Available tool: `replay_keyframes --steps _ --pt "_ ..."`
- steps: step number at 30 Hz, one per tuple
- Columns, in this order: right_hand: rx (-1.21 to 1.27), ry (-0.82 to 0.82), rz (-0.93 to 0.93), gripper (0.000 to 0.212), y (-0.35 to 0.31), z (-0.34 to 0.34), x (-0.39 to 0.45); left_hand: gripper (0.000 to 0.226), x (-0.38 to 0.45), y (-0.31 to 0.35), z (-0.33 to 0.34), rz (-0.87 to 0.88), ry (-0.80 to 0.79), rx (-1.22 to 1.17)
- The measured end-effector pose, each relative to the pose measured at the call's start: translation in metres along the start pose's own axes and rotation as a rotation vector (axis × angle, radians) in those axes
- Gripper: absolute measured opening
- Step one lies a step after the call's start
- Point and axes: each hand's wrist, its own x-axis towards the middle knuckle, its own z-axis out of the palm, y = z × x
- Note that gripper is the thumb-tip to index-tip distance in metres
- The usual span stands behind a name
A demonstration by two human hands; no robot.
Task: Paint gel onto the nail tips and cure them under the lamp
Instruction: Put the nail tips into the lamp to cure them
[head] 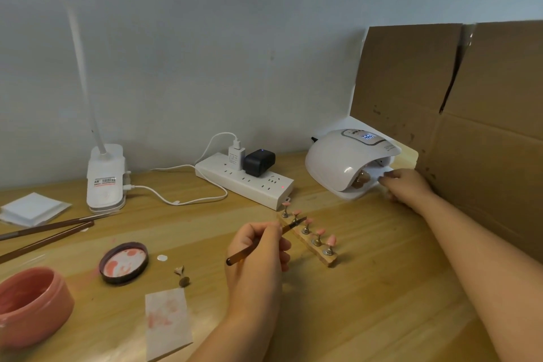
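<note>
Item: wooden holder strip (308,239), five pink nail tips (320,231) on metal stands, lying on the worktop (367,303) between our hands. We judge it light, rigid, tips fragile and likely wet; take the bare wood ends only.
Left hand (258,247): grip closed round the gel brush (264,242).
Right hand (407,185): at the curing lamp (346,161) mouth; we cannot tell its grip.

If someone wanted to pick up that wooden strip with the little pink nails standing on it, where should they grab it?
Probably by the bare near end of the wooden strip, pinching its long side edges from the right. The nail tips stand in a row along its top, likely wet, and the left hand with the brush crowds the far end.
</note>
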Motion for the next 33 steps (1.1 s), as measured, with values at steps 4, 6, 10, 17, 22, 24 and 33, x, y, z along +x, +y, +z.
replay_keyframes --steps 4,6,10,17,22,24,33 --pt "-0.006 -0.055 -0.068 0.022 -0.012 0.014 0.002 0.031 -0.001 0.0 0.0 0.013 -0.005 -0.001" --pt "-0.014 -0.097 -0.077 0.017 -0.015 0.016 0.005 0.032 -0.001 0.0 0.0 0.019 -0.009 0.0" --pt "-0.039 -0.087 -0.129 0.024 -0.015 0.014 0.009 0.031 0.001 -0.001 0.001 0.018 -0.009 -0.01" --pt "0.034 0.077 -0.153 0.043 -0.007 0.011 -0.012 0.031 0.0 -0.002 0.002 0.018 -0.003 -0.008" --pt "-0.038 0.331 -0.054 0.046 0.009 -0.008 -0.046 0.029 0.0 -0.001 0.002 0.0 0.0 -0.031" --pt "-0.091 0.366 -0.028 0.032 0.019 -0.017 -0.057 0.024 0.0 -0.001 0.002 -0.005 -0.003 -0.032" --pt "-0.235 0.227 0.101 0.043 0.008 -0.005 -0.074 0.022 0.0 0.0 0.001 -0.001 0.004 0.008"
